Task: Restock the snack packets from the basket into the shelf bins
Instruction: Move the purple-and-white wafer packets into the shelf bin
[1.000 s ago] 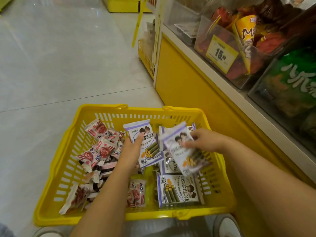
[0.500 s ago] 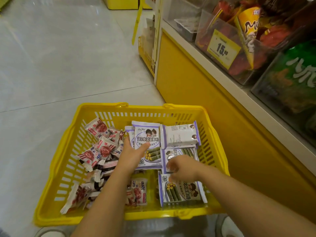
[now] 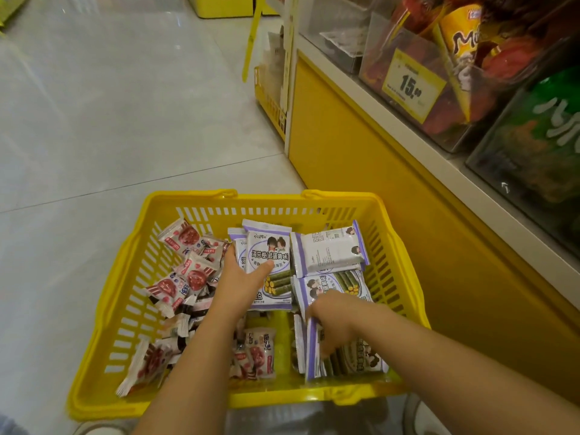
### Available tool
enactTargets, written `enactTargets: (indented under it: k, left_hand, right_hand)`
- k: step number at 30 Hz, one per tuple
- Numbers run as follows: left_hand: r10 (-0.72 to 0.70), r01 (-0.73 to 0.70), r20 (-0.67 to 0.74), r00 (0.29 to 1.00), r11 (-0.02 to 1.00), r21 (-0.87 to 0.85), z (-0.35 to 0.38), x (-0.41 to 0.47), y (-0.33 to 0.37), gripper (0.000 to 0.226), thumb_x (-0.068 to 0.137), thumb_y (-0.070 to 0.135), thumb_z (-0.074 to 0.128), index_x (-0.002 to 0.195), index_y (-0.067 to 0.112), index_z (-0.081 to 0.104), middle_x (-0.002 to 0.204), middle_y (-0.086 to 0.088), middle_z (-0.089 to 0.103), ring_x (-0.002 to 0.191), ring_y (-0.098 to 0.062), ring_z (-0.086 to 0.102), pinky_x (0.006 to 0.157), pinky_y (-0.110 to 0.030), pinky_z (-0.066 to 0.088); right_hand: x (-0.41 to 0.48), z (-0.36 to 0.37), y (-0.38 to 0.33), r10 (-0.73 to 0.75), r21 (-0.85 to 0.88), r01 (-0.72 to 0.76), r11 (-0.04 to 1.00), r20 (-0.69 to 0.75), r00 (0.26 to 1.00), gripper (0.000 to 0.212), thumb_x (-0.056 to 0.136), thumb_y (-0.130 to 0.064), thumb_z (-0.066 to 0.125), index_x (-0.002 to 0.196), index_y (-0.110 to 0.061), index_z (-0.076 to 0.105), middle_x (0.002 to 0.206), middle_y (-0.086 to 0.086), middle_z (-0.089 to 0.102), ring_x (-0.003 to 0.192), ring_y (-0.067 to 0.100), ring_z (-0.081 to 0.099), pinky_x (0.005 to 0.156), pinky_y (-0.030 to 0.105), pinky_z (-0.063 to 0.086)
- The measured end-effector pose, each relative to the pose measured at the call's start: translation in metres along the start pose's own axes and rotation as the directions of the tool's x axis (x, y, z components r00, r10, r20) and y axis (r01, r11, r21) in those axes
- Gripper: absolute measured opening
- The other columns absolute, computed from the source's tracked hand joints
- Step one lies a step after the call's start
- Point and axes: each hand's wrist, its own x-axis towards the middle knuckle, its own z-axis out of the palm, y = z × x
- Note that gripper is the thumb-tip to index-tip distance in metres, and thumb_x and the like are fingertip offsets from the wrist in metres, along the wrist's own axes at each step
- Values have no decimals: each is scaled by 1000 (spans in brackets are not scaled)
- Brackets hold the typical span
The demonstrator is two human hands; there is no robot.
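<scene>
Here, small red-and-white packets (image 3: 188,271) crowd the left half of the yellow basket (image 3: 188,199), lower centre. The left hand (image 3: 241,277) pinches a purple seaweed packet (image 3: 270,246), thumb across its face; the right hand (image 3: 332,321) curls round a second purple packet (image 3: 348,361) (by the near wall). Pale floor tiles (image 3: 94,120) lie open at left; shelf bins (image 3: 405,36) fill the upper right.

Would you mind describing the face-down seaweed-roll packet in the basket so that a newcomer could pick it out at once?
Find the yellow basket on the floor beside the yellow shelf base and look to its far right corner. The purple-edged packet lying there shows its white back with small print, whereas its neighbours show cartoon children and green rolls.
</scene>
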Motion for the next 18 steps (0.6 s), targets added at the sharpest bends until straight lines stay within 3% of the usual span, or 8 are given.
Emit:
enactTargets:
  k: [5, 10, 12, 14, 16, 18]
  left_hand:
    - [43, -44, 3, 999, 999, 8, -13, -5, 15, 95, 83, 50, 66, 153, 28, 5, 160, 1, 15, 143, -28, 24, 113, -51, 27]
    - [151, -150, -42, 988, 989, 14, -28, -19, 48, 88, 82, 46, 68, 151, 26, 18, 154, -3, 32, 137, -28, 37, 111, -51, 32]
    - [194, -195, -58, 979, 981, -9, -32, -29, 63, 85, 82, 45, 69, 149, 25, 22, 150, -2, 38, 134, -28, 41, 109, -50, 35]
    - [236, -241, -77, 969, 969, -59, -32, -41, 79, 80, 83, 43, 69, 148, 26, 25, 147, 0, 43, 130, -27, 46, 107, -48, 37]
    - [245, -255, -91, 965, 958, -130, -29, -54, 95, 80, 85, 45, 67, 149, 28, 22, 150, 1, 38, 129, -28, 47, 108, -51, 36]
    - [243, -261, -111, 964, 946, -194, -22, -71, 111, 79, 87, 49, 61, 150, 29, 18, 154, 1, 32, 131, -29, 45, 108, -50, 34]
  right_hand:
    - [-14, -29, 2, 75, 154, -64, 986, -69, 995, 38, 73, -20, 78, 106, -18, 60, 109, 3, 58, 96, 21, 57, 83, 35, 53]
    - [-61, -80, 23, 219, 387, -99, 917, -280, 935, 56, 83, -24, 70, 134, -20, 48, 131, 6, 53, 109, 23, 56, 80, 28, 47]
    - [-88, -100, 29, 310, 490, -74, 868, -419, 854, 56, 86, -26, 64, 139, -18, 45, 134, 9, 54, 110, 23, 56, 78, 28, 44]
    - [-118, -118, 35, 428, 643, 46, 764, -559, 710, 63, 88, -23, 61, 145, -17, 36, 133, 11, 52, 107, 23, 53, 78, 28, 39]
    - [-150, -128, 36, 539, 751, 266, 604, -631, 557, 66, 89, -16, 57, 148, -20, 28, 118, 9, 54, 90, 21, 52, 72, 32, 40]
    - [-180, -126, 27, 588, 773, 490, 403, -629, 509, 59, 89, -6, 53, 141, -24, 31, 96, 3, 63, 64, 24, 58, 58, 32, 46]
